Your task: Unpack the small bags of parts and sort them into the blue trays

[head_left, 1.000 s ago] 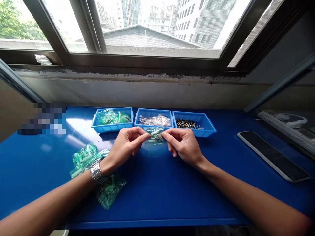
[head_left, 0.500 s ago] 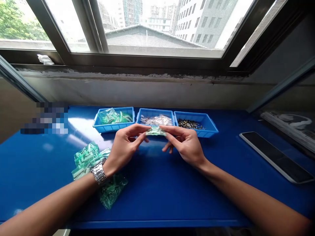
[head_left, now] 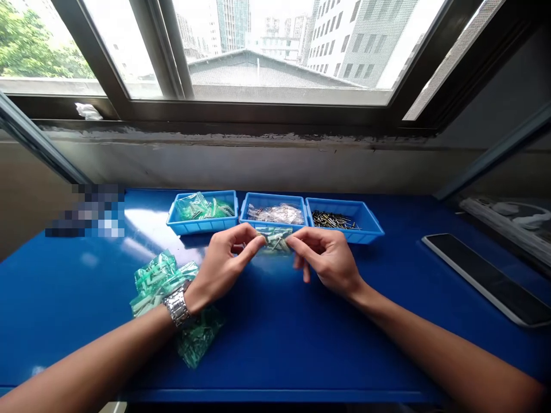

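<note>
A small clear green bag (head_left: 276, 240) with thin pieces inside is stretched between my two hands, in front of the middle bin. My left hand (head_left: 230, 258) pinches its left edge between thumb and finger. The right edge is pinched by my right hand (head_left: 327, 258), whose lower fingers hang curled beneath. Several filled green bags (head_left: 157, 275) lie in a pile beside and partly under my left wrist. Behind the hands stand a blue bin of green bags (head_left: 202, 228), a middle bin of clear bags (head_left: 275, 198) and a right bin of dark thin pieces (head_left: 365, 229).
A phone (head_left: 486, 278) lies on the blue table (head_left: 301, 344) at the right. Behind it, a white cable item (head_left: 531, 221) rests near the right edge. A blurred patch covers something at the back left. A wall and window (head_left: 275, 112) stand behind the table.
The green bag has tilted from nearly edge-on to showing its flat face, with its contents visible. Both hands still pinch it. The view has shifted slightly, so the scene sits a little lower.
</note>
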Demonstrator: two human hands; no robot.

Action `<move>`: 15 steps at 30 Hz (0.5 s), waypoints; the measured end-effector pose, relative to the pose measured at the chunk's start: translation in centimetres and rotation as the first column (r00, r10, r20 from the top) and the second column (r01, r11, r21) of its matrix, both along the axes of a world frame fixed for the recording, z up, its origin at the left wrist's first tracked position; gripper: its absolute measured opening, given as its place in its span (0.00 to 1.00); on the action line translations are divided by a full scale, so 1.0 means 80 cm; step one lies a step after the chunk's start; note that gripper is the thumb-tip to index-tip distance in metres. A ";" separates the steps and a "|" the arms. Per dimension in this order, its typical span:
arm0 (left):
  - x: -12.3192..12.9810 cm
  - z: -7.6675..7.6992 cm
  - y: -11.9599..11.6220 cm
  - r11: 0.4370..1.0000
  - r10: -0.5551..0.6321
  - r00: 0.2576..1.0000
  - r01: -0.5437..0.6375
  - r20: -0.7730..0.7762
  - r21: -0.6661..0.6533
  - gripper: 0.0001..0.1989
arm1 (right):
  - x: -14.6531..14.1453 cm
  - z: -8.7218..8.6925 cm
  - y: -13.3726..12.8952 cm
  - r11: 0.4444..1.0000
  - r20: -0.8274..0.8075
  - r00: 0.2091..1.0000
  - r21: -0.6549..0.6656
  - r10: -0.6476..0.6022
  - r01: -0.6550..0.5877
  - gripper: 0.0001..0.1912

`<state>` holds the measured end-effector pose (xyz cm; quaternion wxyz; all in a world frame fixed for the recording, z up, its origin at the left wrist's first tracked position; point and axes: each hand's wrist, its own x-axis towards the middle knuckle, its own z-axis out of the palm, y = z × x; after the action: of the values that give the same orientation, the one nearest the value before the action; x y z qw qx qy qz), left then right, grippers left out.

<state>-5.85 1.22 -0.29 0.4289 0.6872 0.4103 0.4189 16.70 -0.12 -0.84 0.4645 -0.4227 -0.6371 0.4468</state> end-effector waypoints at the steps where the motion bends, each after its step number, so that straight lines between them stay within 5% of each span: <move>1: 0.001 0.000 0.000 0.999 -0.028 1.000 0.028 -0.006 -0.020 0.19 | 0.001 0.000 -0.001 0.999 0.015 1.000 -0.020 0.027 -0.027 0.15; 5: -0.001 0.009 0.000 0.997 -0.039 0.997 0.043 -0.063 0.059 0.20 | 0.002 0.000 -0.002 0.993 0.056 0.992 -0.029 0.112 -0.110 0.20; 10: -0.040 0.047 0.029 0.950 0.243 0.952 -0.195 -0.185 0.242 0.16 | 0.001 0.003 0.001 0.992 0.128 0.987 0.070 0.096 -0.105 0.19; 12: -0.068 0.058 0.050 0.877 0.436 0.851 -0.328 -0.293 0.351 0.15 | 0.001 0.004 0.001 0.990 0.141 0.985 0.090 0.098 -0.112 0.19; 15: -0.110 0.063 0.070 0.857 0.501 0.597 -0.241 -0.626 0.456 0.18 | 0.001 0.007 0.000 0.984 0.158 0.981 0.124 0.108 -0.128 0.18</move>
<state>-14.68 6.83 4.79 0.0126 0.7534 0.6065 0.2539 16.75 -0.14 -0.27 0.4149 -0.3845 -0.7230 0.3965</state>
